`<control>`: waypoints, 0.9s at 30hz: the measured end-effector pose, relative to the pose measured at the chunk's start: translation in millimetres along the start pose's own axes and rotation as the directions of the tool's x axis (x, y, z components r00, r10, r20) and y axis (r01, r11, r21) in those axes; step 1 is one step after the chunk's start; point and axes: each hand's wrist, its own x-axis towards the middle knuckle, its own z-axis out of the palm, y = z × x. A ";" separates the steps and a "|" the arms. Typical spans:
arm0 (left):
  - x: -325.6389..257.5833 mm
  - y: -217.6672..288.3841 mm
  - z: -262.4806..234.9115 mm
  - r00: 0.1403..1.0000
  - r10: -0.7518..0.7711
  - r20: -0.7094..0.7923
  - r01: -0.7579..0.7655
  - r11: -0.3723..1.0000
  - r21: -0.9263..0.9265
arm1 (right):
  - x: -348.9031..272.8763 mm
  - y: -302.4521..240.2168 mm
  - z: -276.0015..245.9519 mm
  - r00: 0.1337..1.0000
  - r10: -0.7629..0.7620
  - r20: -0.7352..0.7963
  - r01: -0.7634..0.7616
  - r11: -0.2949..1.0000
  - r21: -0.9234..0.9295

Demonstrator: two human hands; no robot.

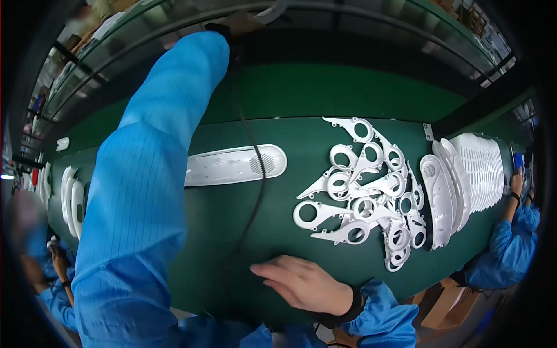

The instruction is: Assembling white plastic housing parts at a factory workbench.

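Note:
My left arm stretches up and away to the rail at the top, where my left hand (241, 24) is dim and partly cut off. Its fingers appear closed on the end of a curved white plastic part (271, 11). My right hand (304, 284) hovers at or lies on the near side of the green table, fingers stretched out leftward, with nothing in it. Beyond it lies a long white plastic shell (223, 167) with a perforated round end; my left sleeve hides its other end. To the right is a loose pile of white ring-shaped plastic brackets (362, 206).
Long white shells (438, 200) and a row of nested white shells (481, 171) stand at the right. More white shells (72, 200) lie at far left. A black cable (259, 194) hangs across the middle. Co-workers in blue sleeves (510, 243) sit on both sides.

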 end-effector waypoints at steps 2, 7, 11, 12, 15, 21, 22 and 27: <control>6.9 -5.6 21.6 0.987 0.135 0.083 -0.148 0.970 0.190 | -1.5 4.8 8.1 0.991 0.136 -0.019 -0.133 0.985 0.109; -21.5 -52.3 37.8 0.999 -0.045 0.030 0.036 0.968 0.250 | 1.9 10.0 4.8 0.997 0.062 0.037 -0.065 0.992 0.105; -51.3 45.4 -1.2 0.983 -0.184 -0.009 0.183 0.982 -0.052 | 6.5 11.8 4.2 0.991 0.133 0.024 -0.135 0.982 0.128; -45.8 34.0 12.1 0.975 -0.144 -0.171 0.111 0.976 -0.189 | 9.2 11.8 3.9 0.992 0.122 0.022 -0.123 0.986 0.116; -23.2 77.3 -0.5 0.960 -0.265 -0.087 0.246 0.953 -0.178 | 7.4 14.1 2.4 0.985 0.165 0.044 -0.169 0.977 0.128; 15.3 80.3 26.0 0.905 -0.422 -0.049 0.412 0.900 -0.145 | 6.5 16.8 5.2 0.989 0.111 0.093 -0.128 0.970 0.207; 12.1 78.0 24.6 0.926 -0.377 -0.037 0.370 0.921 -0.118 | 7.1 18.5 3.1 0.990 0.112 0.092 -0.129 0.969 0.210; -1.4 86.7 -19.5 0.936 -0.340 0.091 0.349 0.863 -0.364 | 6.4 21.0 2.9 0.992 0.111 0.066 -0.122 0.970 0.209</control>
